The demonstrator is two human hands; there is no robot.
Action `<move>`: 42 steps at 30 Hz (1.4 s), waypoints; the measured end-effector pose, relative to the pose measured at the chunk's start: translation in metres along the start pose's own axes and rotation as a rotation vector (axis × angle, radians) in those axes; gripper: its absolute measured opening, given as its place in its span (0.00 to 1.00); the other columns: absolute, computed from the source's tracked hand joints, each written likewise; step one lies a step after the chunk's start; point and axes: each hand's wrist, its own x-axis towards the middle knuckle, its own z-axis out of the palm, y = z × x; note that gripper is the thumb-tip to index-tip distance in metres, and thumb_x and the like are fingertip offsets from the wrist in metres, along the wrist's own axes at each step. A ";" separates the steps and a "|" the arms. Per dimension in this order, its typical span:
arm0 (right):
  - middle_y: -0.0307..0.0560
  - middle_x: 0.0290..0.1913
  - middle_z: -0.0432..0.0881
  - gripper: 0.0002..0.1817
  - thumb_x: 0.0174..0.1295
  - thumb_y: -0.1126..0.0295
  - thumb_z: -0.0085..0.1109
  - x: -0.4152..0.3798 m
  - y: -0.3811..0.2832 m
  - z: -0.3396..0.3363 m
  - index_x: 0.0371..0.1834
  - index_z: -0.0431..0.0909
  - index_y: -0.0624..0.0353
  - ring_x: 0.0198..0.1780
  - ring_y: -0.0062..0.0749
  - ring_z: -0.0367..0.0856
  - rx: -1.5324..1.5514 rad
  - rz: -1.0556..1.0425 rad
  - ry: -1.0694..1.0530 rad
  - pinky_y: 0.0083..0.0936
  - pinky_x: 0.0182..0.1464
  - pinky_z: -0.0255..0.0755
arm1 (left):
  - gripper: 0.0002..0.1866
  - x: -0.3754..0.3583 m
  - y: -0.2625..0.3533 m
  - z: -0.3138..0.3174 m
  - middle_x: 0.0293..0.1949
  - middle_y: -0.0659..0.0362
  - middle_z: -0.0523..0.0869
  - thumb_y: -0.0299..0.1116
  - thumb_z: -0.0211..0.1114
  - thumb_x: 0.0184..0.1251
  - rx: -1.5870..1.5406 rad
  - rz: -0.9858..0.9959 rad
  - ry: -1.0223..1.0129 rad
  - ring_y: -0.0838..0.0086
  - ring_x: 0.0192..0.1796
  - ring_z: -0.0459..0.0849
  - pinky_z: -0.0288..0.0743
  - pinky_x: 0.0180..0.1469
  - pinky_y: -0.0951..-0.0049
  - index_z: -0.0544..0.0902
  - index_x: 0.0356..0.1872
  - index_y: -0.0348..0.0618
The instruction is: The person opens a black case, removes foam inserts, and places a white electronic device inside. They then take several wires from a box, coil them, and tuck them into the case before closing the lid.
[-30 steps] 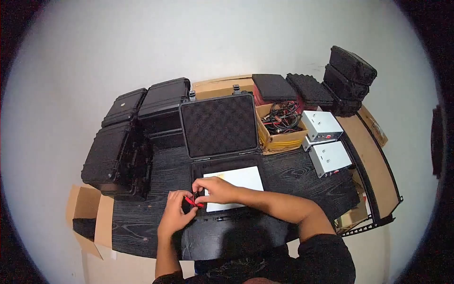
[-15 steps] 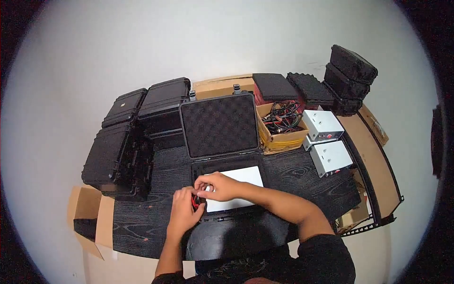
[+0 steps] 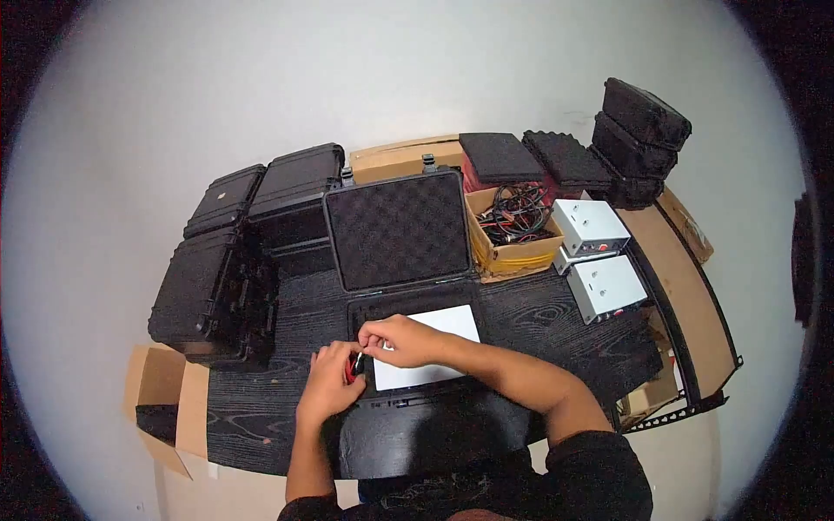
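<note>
An open black hard case (image 3: 408,403) lies before me, its lid (image 3: 400,230) raised and lined with egg-crate foam. Inside sits a white flat-topped box (image 3: 426,356). At the case's left side, my left hand (image 3: 333,382) is closed around a red and black cable bundle (image 3: 354,368), most of it hidden by the fingers. My right hand (image 3: 401,340) reaches over the white box, its fingers pinched close to the top of the bundle. A small pale tip shows between the two hands; what the right fingers grip is too small to make out.
Closed black cases (image 3: 195,286) are stacked at the left. Behind the case, to its right, a cardboard box (image 3: 517,252) holds tangled cables. Two white boxes with switches (image 3: 606,286) stand at the right. More black cases (image 3: 638,143) and foam sheets (image 3: 502,158) are at the back right.
My hands stay together over the case's left side. The left hand has turned slightly, and the right fingers have lifted a little from it, with a pale tip now showing between them.
</note>
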 end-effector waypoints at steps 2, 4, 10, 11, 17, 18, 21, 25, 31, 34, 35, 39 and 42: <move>0.50 0.31 0.86 0.07 0.67 0.69 0.64 0.000 0.003 -0.001 0.40 0.80 0.61 0.34 0.41 0.87 -0.040 -0.051 -0.037 0.37 0.39 0.79 | 0.27 0.000 -0.005 -0.002 0.51 0.51 0.80 0.30 0.74 0.51 -0.090 -0.067 -0.076 0.51 0.60 0.77 0.63 0.70 0.41 0.79 0.56 0.45; 0.50 0.30 0.85 0.06 0.67 0.69 0.64 0.000 0.005 -0.001 0.38 0.80 0.61 0.33 0.42 0.86 -0.070 -0.077 -0.054 0.37 0.39 0.78 | 0.26 -0.001 -0.003 0.002 0.53 0.51 0.79 0.31 0.74 0.53 0.032 -0.064 -0.053 0.50 0.61 0.75 0.59 0.72 0.36 0.79 0.55 0.45; 0.51 0.30 0.85 0.07 0.66 0.68 0.64 0.000 0.003 -0.002 0.37 0.80 0.60 0.34 0.44 0.87 -0.107 -0.084 -0.062 0.39 0.40 0.79 | 0.25 -0.003 0.007 0.014 0.56 0.48 0.73 0.33 0.73 0.60 0.259 -0.019 -0.028 0.46 0.64 0.70 0.49 0.76 0.27 0.74 0.57 0.39; 0.51 0.31 0.85 0.07 0.66 0.68 0.64 -0.001 0.003 -0.002 0.37 0.81 0.60 0.34 0.45 0.87 -0.106 -0.083 -0.065 0.39 0.41 0.79 | 0.25 -0.005 0.004 0.018 0.56 0.47 0.72 0.33 0.72 0.62 0.264 -0.009 -0.034 0.46 0.64 0.70 0.47 0.76 0.26 0.73 0.57 0.38; 0.51 0.38 0.87 0.07 0.65 0.68 0.64 -0.003 0.001 -0.001 0.42 0.82 0.60 0.43 0.47 0.87 -0.096 -0.139 -0.090 0.40 0.48 0.80 | 0.20 -0.013 0.001 0.021 0.56 0.45 0.74 0.37 0.60 0.74 0.246 0.006 -0.007 0.47 0.64 0.71 0.46 0.75 0.25 0.71 0.61 0.37; 0.51 0.39 0.87 0.08 0.65 0.68 0.65 -0.003 0.002 -0.001 0.43 0.82 0.60 0.44 0.47 0.87 -0.108 -0.161 -0.092 0.40 0.50 0.80 | 0.21 -0.014 -0.002 0.019 0.57 0.45 0.75 0.35 0.61 0.73 0.181 0.013 0.005 0.46 0.64 0.71 0.48 0.76 0.28 0.71 0.61 0.37; 0.50 0.41 0.87 0.09 0.66 0.68 0.65 -0.002 0.012 0.005 0.46 0.82 0.58 0.48 0.48 0.86 -0.167 -0.220 -0.102 0.42 0.53 0.79 | 0.23 -0.012 -0.004 0.012 0.56 0.45 0.77 0.31 0.63 0.70 -0.057 0.015 0.056 0.46 0.63 0.73 0.56 0.75 0.39 0.72 0.63 0.36; 0.49 0.43 0.87 0.10 0.67 0.67 0.66 -0.003 0.015 0.016 0.47 0.84 0.56 0.48 0.48 0.85 -0.173 -0.138 -0.023 0.42 0.54 0.79 | 0.23 -0.011 -0.003 0.002 0.55 0.46 0.80 0.25 0.66 0.66 -0.153 0.081 0.127 0.49 0.61 0.75 0.69 0.67 0.54 0.75 0.61 0.36; 0.48 0.44 0.86 0.09 0.67 0.64 0.65 -0.001 0.013 0.016 0.42 0.88 0.56 0.52 0.46 0.82 -0.241 -0.232 -0.038 0.39 0.57 0.77 | 0.22 -0.013 -0.002 0.003 0.63 0.45 0.78 0.24 0.66 0.65 -0.175 0.159 0.175 0.47 0.66 0.74 0.66 0.72 0.52 0.77 0.61 0.37; 0.48 0.46 0.86 0.10 0.67 0.63 0.65 -0.003 0.011 0.014 0.41 0.89 0.57 0.54 0.46 0.81 -0.271 -0.212 -0.091 0.39 0.58 0.77 | 0.28 -0.013 0.002 0.005 0.72 0.44 0.73 0.23 0.61 0.67 -0.153 0.139 0.083 0.47 0.76 0.68 0.57 0.77 0.44 0.74 0.69 0.38; 0.48 0.47 0.86 0.10 0.67 0.63 0.64 -0.002 0.014 0.014 0.42 0.89 0.57 0.55 0.47 0.81 -0.309 -0.211 -0.111 0.39 0.59 0.76 | 0.30 -0.013 0.009 0.008 0.76 0.45 0.70 0.23 0.59 0.67 -0.097 0.095 0.044 0.48 0.79 0.65 0.53 0.79 0.41 0.71 0.73 0.39; 0.49 0.51 0.87 0.11 0.66 0.64 0.64 -0.006 0.016 -0.002 0.44 0.89 0.58 0.56 0.49 0.82 -0.303 -0.227 -0.004 0.41 0.62 0.76 | 0.37 -0.019 0.016 0.019 0.83 0.50 0.60 0.21 0.52 0.67 0.057 -0.009 -0.011 0.54 0.86 0.54 0.37 0.81 0.31 0.62 0.81 0.41; 0.51 0.50 0.88 0.15 0.64 0.61 0.67 -0.015 -0.014 -0.066 0.49 0.89 0.57 0.56 0.48 0.84 -0.488 -0.031 0.262 0.42 0.61 0.77 | 0.36 -0.017 0.020 0.023 0.83 0.49 0.61 0.27 0.54 0.68 0.214 -0.055 -0.026 0.50 0.85 0.54 0.35 0.80 0.26 0.63 0.80 0.38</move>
